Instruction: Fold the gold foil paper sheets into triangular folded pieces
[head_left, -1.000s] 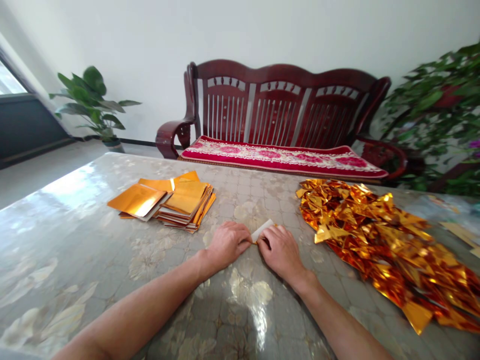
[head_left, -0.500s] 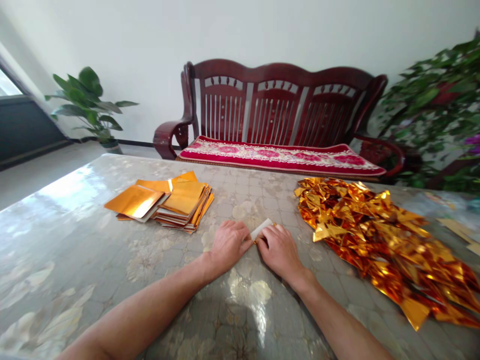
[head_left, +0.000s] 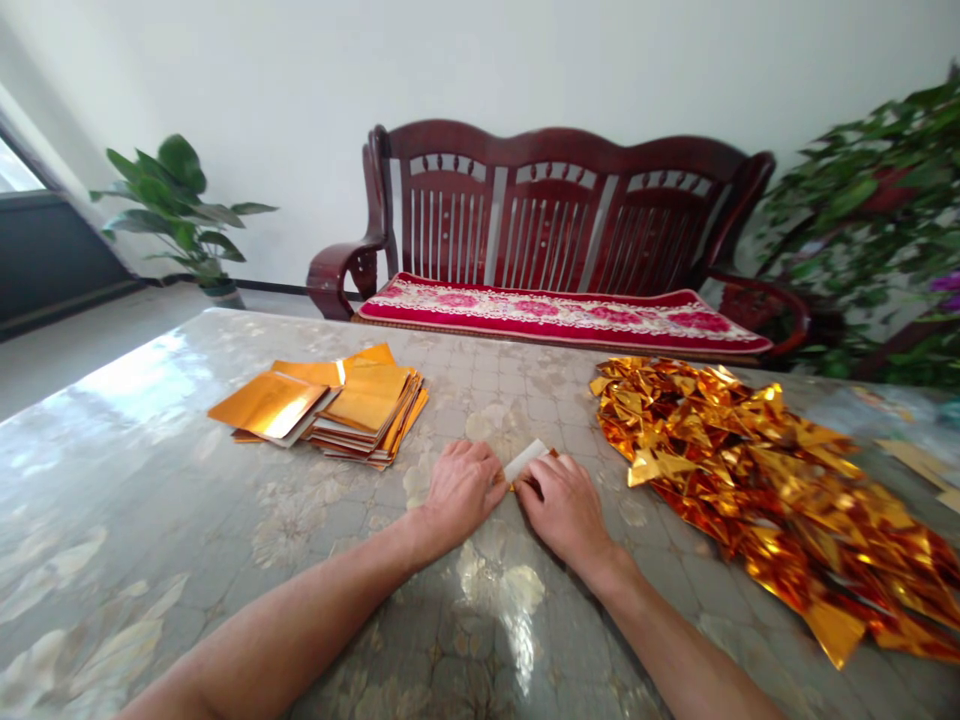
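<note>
Between my hands, at the middle of the table, lies a sheet of gold foil paper point(head_left: 526, 457) with its pale back showing and a bit of gold at the edge. My left hand point(head_left: 466, 486) pinches its near left side, fingers curled and low to the tabletop. On the other side my right hand point(head_left: 564, 505) is closed on the sheet, covering much of it. To the left sits a loose stack of flat gold foil sheets point(head_left: 367, 400). A long heap of folded gold foil pieces point(head_left: 757, 480) spreads out on the right.
A patterned, glossy cover lies over the table point(head_left: 247, 600). Behind its far edge stands a dark red wooden bench point(head_left: 551, 190) with a floral cushion point(head_left: 555, 308). Clear plastic point(head_left: 870, 408) rests at the far right. Potted plants point(head_left: 180, 200) flank the bench.
Both hands stay on the sheet at almost the same spot. My right hand has shifted very slightly to the right.
</note>
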